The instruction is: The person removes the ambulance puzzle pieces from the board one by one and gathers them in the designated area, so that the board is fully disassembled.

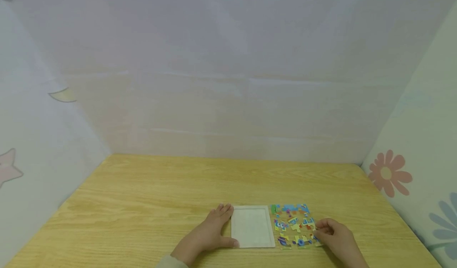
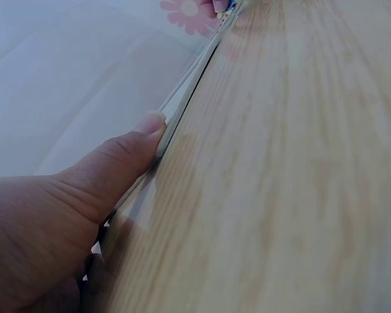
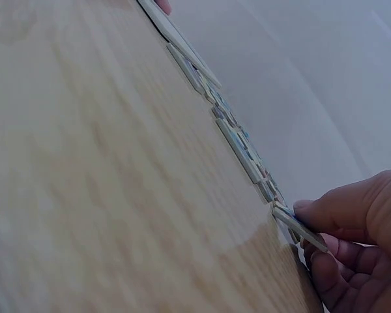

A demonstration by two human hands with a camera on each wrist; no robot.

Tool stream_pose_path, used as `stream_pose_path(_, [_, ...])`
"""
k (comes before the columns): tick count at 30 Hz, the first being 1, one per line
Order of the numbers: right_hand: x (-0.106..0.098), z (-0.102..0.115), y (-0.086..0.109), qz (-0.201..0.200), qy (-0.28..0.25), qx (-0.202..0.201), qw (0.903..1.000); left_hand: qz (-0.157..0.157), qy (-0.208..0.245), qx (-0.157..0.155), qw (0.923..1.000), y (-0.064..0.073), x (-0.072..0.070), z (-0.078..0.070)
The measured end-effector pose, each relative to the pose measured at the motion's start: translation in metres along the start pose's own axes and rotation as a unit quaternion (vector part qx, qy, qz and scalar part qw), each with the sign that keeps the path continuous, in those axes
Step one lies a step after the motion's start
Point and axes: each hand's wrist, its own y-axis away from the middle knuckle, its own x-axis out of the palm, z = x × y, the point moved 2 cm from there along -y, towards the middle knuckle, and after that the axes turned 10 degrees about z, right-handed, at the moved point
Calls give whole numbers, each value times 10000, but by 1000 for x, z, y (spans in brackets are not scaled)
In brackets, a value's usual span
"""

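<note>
A white, shallow-rimmed square puzzle tray lies flat on the table with nothing inside its rim. My left hand is spread along its left side, fingertips at the far corner and thumb on the near corner; in the left wrist view the thumb rests against the tray's edge. Just right of the tray lie several colourful jigsaw puzzle pieces in loose rows. My right hand is at their near right corner. Between thumb and fingers it pinches a puzzle piece, tilted with one end raised.
The wood-grain table stretches away to a pale cloth wall at the back. Side walls with printed shapes, such as a red flower on the right, flank it. The pieces lie close against the tray's right edge.
</note>
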Motion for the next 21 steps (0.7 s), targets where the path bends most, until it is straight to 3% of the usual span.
stream_pose_path(21, [1, 5, 0, -68, 292, 8, 9996, -9, -73, -13, 10000, -1, -1, 0])
